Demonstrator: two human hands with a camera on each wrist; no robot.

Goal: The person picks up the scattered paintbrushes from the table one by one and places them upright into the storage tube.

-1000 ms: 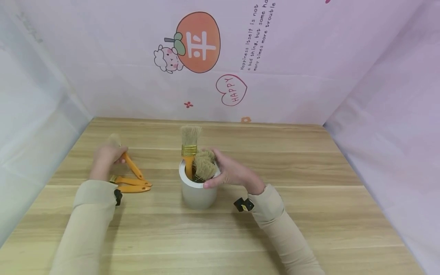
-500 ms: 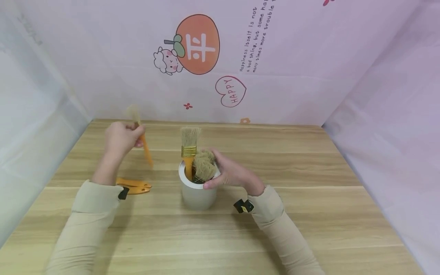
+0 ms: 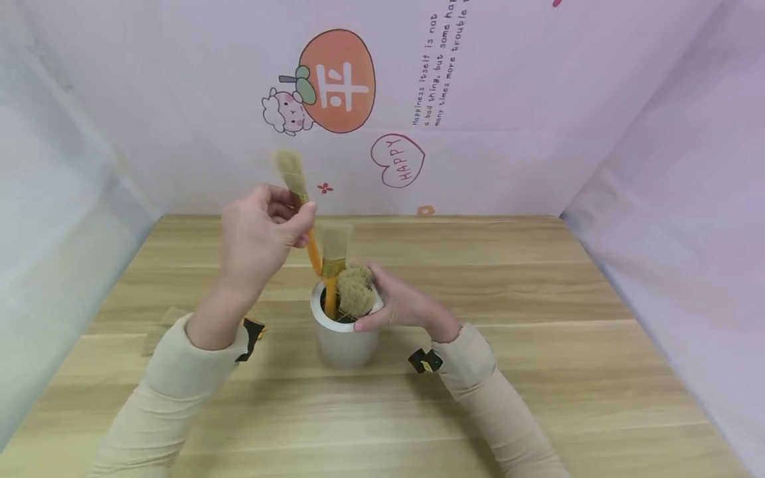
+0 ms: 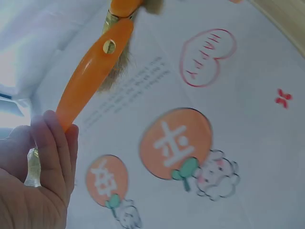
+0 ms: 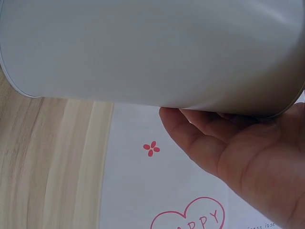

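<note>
A white cup (image 3: pixel 343 342) stands mid-table with paintbrushes in it: one upright brush (image 3: pixel 333 255) with an orange handle, and a bristle clump (image 3: pixel 355 291) beside it. My right hand (image 3: pixel 394 302) grips the cup's rim and right side; in the right wrist view the cup wall (image 5: pixel 152 47) fills the frame above my fingers (image 5: pixel 209 138). My left hand (image 3: pixel 263 229) holds an orange-handled brush (image 3: pixel 299 199) bristles up, its handle tip just above the cup's mouth. In the left wrist view that orange handle (image 4: pixel 93 71) sticks out from my fingers (image 4: pixel 52 152).
The wooden table (image 3: pixel 538 345) is walled by pink printed sheets at the back and right and a pale sheet at the left. Another brush's bristles (image 3: pixel 160 325) show behind my left sleeve, its orange handle tip (image 3: pixel 259 330) peeking out.
My left hand lifted one brush off the table at the left and carried it up and right to just above the cup. The right hand stayed on the cup.
</note>
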